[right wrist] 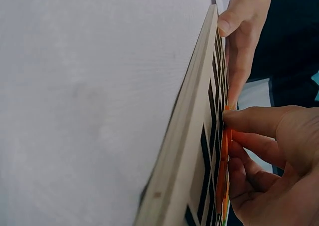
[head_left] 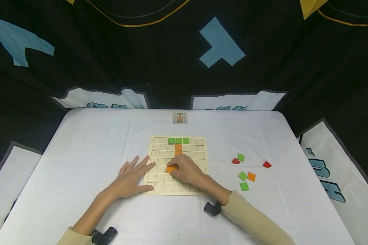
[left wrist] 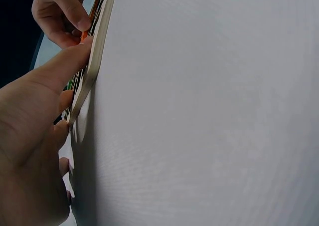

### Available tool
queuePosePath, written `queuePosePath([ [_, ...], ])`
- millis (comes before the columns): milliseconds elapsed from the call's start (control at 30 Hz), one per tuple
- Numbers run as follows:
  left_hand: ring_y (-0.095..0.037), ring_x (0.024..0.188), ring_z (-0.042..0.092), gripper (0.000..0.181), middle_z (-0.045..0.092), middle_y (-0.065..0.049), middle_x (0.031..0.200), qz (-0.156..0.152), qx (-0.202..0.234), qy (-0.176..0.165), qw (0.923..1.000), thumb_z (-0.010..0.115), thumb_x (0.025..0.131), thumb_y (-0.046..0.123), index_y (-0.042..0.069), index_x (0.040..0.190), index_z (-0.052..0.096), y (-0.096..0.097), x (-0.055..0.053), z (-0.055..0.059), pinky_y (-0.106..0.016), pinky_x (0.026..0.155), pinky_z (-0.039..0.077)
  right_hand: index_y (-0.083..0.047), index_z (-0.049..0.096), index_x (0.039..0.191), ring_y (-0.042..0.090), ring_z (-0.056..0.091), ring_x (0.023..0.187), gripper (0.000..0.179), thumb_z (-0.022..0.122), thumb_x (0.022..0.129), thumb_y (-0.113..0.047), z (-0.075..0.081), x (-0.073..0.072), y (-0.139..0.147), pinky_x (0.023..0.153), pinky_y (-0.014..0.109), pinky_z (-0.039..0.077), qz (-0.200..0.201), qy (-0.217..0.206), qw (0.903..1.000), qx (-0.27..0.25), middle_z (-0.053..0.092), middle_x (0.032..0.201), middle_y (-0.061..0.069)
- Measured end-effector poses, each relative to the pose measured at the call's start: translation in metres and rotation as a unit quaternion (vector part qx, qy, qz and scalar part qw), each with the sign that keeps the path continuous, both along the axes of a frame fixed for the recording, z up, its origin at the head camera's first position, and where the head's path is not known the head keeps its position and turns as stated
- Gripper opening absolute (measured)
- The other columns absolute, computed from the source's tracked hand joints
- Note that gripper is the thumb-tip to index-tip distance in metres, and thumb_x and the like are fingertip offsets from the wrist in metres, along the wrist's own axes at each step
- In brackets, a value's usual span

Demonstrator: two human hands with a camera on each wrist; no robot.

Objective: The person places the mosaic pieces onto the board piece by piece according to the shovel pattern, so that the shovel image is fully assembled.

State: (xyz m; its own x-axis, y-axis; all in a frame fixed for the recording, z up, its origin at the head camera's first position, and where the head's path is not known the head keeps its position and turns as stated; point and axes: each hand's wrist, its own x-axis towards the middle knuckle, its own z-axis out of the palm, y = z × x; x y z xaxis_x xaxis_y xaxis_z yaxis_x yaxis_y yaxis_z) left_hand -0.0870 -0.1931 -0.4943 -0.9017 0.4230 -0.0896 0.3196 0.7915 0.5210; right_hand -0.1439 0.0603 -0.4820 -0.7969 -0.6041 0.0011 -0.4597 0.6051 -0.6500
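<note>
A pale wooden grid board (head_left: 157, 177) lies on the white table. Three green square tiles (head_left: 178, 140) fill part of its top row, with orange square tiles (head_left: 178, 147) in a column beneath the middle one. My right hand (head_left: 188, 170) is over the board's centre, thumb and fingers pinching an orange tile (head_left: 169, 169) at the grid surface; its fingers cover nearby cells. In the right wrist view the orange tile (right wrist: 227, 108) shows at the thumb tip. My left hand (head_left: 128, 182), fingers spread, rests along the board's left edge, with its thumb on the lower left corner.
Right of the board lie loose pieces: several green squares (head_left: 244, 186), an orange square (head_left: 251, 176) and two red wedge pieces (head_left: 266, 164). A small pattern card (head_left: 180, 118) lies beyond the board. Dark wrist devices (head_left: 213, 208) sit at both wrists.
</note>
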Motion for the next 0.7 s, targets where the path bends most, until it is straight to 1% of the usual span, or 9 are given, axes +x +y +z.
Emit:
queuePosePath([
  [267,-0.048,0.147,0.010,0.080,0.025,-0.016,0.162,0.001,-0.002,-0.001,1.0000,0.070,0.086,0.057,0.017,0.151,0.046,0.0006,-0.0002,0.0004,-0.069,0.111,0.002,-0.006,0.077,0.107,0.011,0.057,0.088,0.026,0.078,0.082,-0.003,0.0013,-0.0011,-0.0008,0.078,0.025,0.048,0.001,-0.008,1.0000,0.002,0.071,0.100,0.000],
  [433,-0.048,0.147,0.010,0.080,0.025,-0.016,0.162,0.000,0.001,0.000,1.0000,0.070,0.086,0.056,0.017,0.151,0.046,0.0008,0.0005,0.0008,-0.069,0.111,0.002,-0.007,0.078,0.106,0.012,0.055,0.083,0.026,0.079,0.081,-0.003,0.0011,-0.0018,-0.0006,0.074,0.024,0.047,0.005,-0.013,0.9999,-0.001,0.070,0.097,-0.002],
  [700,-0.048,0.147,0.011,0.080,0.025,-0.015,0.162,-0.001,0.001,0.002,1.0000,0.070,0.086,0.057,0.017,0.151,0.046,0.0002,0.0001,0.0006,-0.070,0.111,0.003,-0.007,0.077,0.107,0.014,0.056,0.084,0.026,0.080,0.081,-0.003,0.0004,-0.0029,-0.0008,0.074,0.025,0.046,0.005,-0.015,0.9999,-0.004,0.071,0.098,-0.002],
])
